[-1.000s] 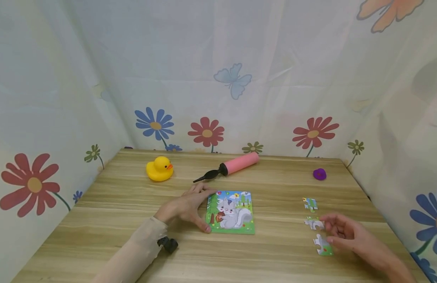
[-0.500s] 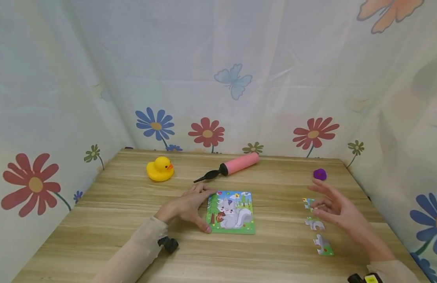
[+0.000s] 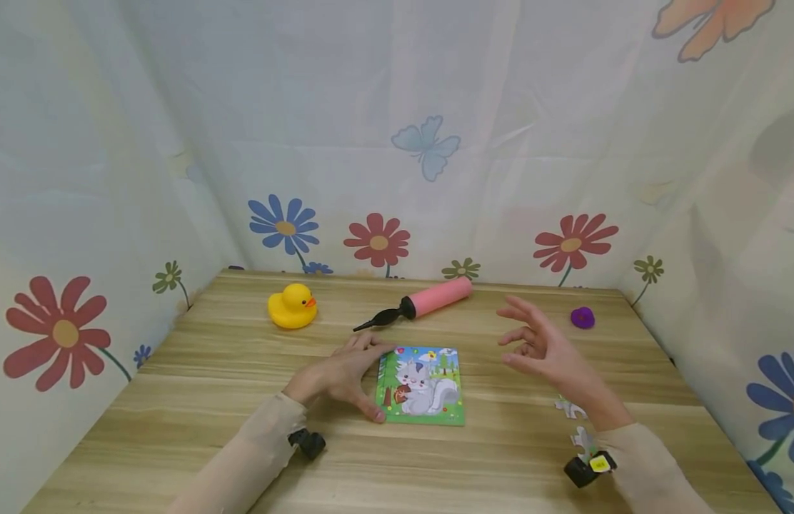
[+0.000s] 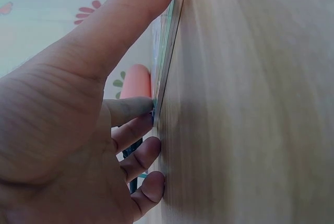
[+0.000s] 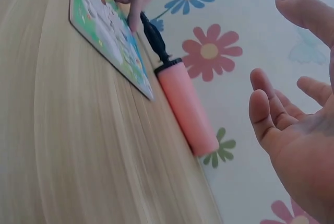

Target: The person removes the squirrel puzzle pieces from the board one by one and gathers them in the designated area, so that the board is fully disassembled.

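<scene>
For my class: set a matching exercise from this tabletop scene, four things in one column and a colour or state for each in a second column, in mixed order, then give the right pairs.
Things:
1. toy duck
2. hand pump
3. left hand
4. right hand

States or colours:
A. raised above the table, fingers spread, holding nothing
B. yellow
C. pink barrel with a black nozzle
D. resting at the left edge of the puzzle board

Pairs: 1-B, 2-C, 3-D, 4-A
</scene>
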Motion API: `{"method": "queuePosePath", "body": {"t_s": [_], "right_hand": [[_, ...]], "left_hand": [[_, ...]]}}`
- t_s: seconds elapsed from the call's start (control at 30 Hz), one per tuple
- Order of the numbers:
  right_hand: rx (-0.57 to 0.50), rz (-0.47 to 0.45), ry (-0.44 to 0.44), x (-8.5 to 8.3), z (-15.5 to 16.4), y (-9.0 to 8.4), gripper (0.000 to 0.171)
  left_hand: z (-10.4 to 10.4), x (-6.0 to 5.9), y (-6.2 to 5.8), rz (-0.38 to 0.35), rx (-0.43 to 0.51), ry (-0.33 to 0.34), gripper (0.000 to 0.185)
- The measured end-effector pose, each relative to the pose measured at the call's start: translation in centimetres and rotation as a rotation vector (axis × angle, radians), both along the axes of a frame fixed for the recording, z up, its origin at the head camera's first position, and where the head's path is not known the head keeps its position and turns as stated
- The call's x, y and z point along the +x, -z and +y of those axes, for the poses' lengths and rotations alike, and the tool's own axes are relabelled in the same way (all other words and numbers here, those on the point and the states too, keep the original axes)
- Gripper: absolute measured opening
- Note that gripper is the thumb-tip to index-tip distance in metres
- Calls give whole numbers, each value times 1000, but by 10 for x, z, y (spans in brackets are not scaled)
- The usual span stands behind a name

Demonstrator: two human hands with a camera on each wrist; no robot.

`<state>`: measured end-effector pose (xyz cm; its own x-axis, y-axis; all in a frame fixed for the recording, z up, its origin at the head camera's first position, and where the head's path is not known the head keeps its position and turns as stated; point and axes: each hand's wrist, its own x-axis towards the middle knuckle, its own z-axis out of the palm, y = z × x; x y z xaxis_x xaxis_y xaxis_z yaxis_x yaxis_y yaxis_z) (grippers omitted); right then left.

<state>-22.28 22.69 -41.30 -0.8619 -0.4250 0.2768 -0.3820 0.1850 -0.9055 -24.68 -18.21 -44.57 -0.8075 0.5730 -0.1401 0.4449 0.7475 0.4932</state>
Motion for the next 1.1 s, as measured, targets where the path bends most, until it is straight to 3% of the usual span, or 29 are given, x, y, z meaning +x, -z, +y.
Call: {"method": "queuePosePath", "body": {"t_s": [0.37,0.6,0.83,1.1], "right_hand": [[-29,-48,47,-20,-63,4,92],[-43,-20,61,-27,-91,9,90],[-26,-38,80,-30,-109,26,86],[84,-88,64,-31,-116,51,84]], "left_hand": [[-1,0,-2,0,3,1,126],[-2,-1,-2,5,3,0,127],[-3,-1,-2,9,-9,5,125],[1,1,0,11,-10,9,125]]}}
